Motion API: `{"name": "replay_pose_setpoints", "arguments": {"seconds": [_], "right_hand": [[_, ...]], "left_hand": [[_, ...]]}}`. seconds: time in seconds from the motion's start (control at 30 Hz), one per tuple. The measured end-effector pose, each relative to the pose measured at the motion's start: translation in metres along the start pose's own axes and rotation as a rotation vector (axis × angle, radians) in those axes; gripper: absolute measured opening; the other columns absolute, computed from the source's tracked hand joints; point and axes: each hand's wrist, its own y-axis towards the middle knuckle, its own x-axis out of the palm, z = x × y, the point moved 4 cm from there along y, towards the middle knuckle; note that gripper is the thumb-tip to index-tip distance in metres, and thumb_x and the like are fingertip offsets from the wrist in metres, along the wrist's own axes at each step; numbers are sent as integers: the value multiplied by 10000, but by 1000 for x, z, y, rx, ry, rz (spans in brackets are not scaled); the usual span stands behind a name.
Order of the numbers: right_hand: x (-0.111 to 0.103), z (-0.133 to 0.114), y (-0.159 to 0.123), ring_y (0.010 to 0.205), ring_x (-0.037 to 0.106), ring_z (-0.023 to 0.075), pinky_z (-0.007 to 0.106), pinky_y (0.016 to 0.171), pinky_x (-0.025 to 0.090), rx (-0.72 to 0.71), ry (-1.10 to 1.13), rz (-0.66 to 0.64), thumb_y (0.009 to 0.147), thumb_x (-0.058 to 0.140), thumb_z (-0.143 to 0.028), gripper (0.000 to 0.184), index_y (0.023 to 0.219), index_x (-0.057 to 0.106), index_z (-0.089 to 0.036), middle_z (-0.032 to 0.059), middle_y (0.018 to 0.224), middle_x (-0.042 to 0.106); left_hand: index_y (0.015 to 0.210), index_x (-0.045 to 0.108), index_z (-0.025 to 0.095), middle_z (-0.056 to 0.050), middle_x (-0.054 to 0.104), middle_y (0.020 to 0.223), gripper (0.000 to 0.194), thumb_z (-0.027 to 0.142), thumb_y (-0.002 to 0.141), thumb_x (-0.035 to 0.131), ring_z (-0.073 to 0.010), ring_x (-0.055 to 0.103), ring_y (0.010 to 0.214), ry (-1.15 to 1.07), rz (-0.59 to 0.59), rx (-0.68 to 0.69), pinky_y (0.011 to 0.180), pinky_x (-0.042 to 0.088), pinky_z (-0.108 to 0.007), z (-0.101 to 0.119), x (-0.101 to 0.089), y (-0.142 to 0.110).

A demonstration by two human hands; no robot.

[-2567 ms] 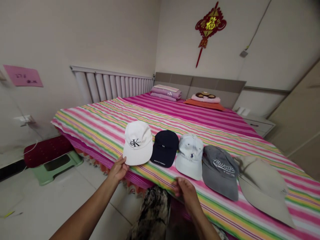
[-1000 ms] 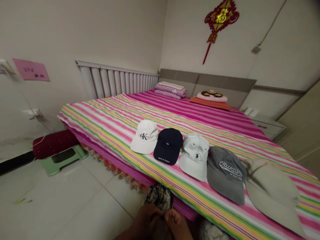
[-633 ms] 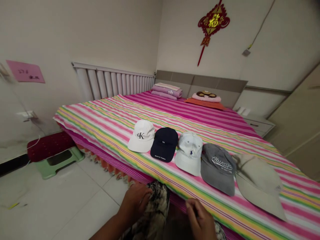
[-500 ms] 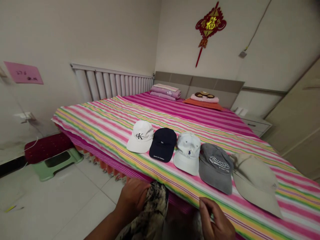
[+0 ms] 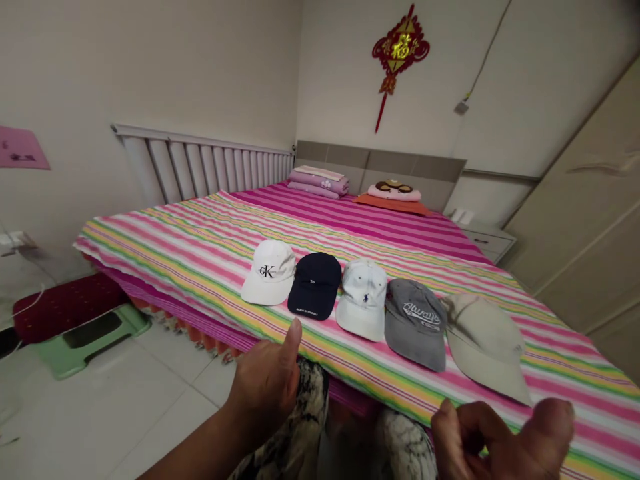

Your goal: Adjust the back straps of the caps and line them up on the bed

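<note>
Five caps lie in a row on the striped bed sheet: a white CK cap [image 5: 270, 272], a navy cap [image 5: 315, 285], a pale blue cap [image 5: 363, 300], a grey cap with "Always" lettering [image 5: 416, 324] and a beige cap [image 5: 486, 343]. Their brims point towards me. Below the navy cap, my left hand [image 5: 265, 380] is above my leg, thumb raised and the other fingers curled in, with nothing seen in it. At lower right my right hand [image 5: 497, 437] is turned up before the beige cap, holding nothing. Its thumb sticks out and its fingers are half bent, apart. Neither hand touches a cap.
The bed's striped sheet [image 5: 190, 230] fills the middle. Folded purple bedding [image 5: 317, 183] and a pink cushion [image 5: 395, 192] lie by the headboard [image 5: 345, 155]. A green stool [image 5: 70, 350] stands on the left floor; a nightstand [image 5: 487, 243] is at the far right.
My left thumb has lifted from the curled hand. The right hand has turned over and moved right, its pinched fingers now apart. The view has swung slightly right; the caps lie as before.
</note>
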Motion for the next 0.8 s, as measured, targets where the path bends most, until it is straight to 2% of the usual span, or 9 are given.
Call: {"name": "replay_pose_setpoints", "arguments": {"seconds": [0.1, 0.2, 0.27, 0.3, 0.37, 0.47, 0.57, 0.63, 0.8], "right_hand": [[7, -9, 3, 330, 400, 133, 248, 348, 285, -56, -63, -9, 824, 496, -226, 287, 1092, 518, -128, -45, 421, 460], [31, -15, 0, 498, 557, 157, 252, 463, 385, -254, -16, -154, 842, 472, -265, 173, 950, 562, -163, 25, 590, 594], [51, -14, -8, 577, 593, 167, 258, 529, 413, -359, 22, -238, 856, 447, -283, 163, 799, 562, -183, 46, 650, 615], [62, -12, -13, 579, 595, 166, 258, 538, 418, -380, 38, -275, 864, 430, -289, 196, 746, 549, -189, 44, 642, 611], [84, -8, -26, 541, 589, 154, 247, 515, 419, -374, 68, -350, 880, 392, -298, 248, 708, 535, -194, 31, 603, 595], [110, -3, -47, 520, 594, 142, 225, 488, 424, -374, 126, -476, 893, 356, -306, 288, 698, 540, -200, 22, 586, 598], [127, -3, -62, 510, 599, 141, 215, 473, 424, -372, 183, -563, 897, 333, -324, 336, 664, 544, -205, 20, 568, 604], [134, -5, -67, 506, 598, 143, 215, 475, 423, -340, 223, -629, 891, 339, -327, 345, 645, 546, -202, 20, 561, 606], [146, -5, -63, 577, 596, 165, 239, 533, 434, -86, 344, -838, 860, 394, -340, 317, 637, 560, -185, 37, 610, 615]], "left_hand": [[1368, 159, 78, 46, 482, 484, 698, 43, 741, 464, -123, 422, 436, -81, -17, -50, 461, 302, -251, -1, 8, -6], [1204, 471, 154, 24, 513, 530, 458, 122, 749, 516, -115, 455, 494, -370, -87, -251, 515, 346, -244, -17, 31, -18], [966, 621, 182, 7, 546, 594, 244, 195, 727, 574, -116, 500, 575, -687, -143, -637, 575, 385, -232, -43, 60, -34], [910, 631, 172, -1, 567, 653, 213, 208, 701, 613, -115, 524, 631, -862, -128, -958, 612, 403, -218, -60, 77, -47], [913, 594, 181, 16, 570, 701, 261, 172, 661, 661, -91, 542, 656, -1205, 191, -1690, 649, 421, -185, -91, 108, -80], [891, 548, 148, -24, 573, 713, 164, 215, 747, 588, -107, 567, 630, -1271, 272, -1967, 664, 465, -237, -129, 140, -97], [886, 536, 137, -45, 586, 703, 126, 172, 767, 559, -119, 580, 607, -1346, 310, -2060, 652, 488, -256, -156, 160, -99], [919, 534, 144, -25, 593, 686, 173, 74, 762, 527, -104, 580, 593, -1420, 350, -2046, 660, 495, -238, -165, 168, -95], [978, 568, 165, -28, 653, 781, 363, -50, 690, 512, -114, 616, 685, -1663, 403, -1840, 725, 503, -241, -148, 163, -91]]}}
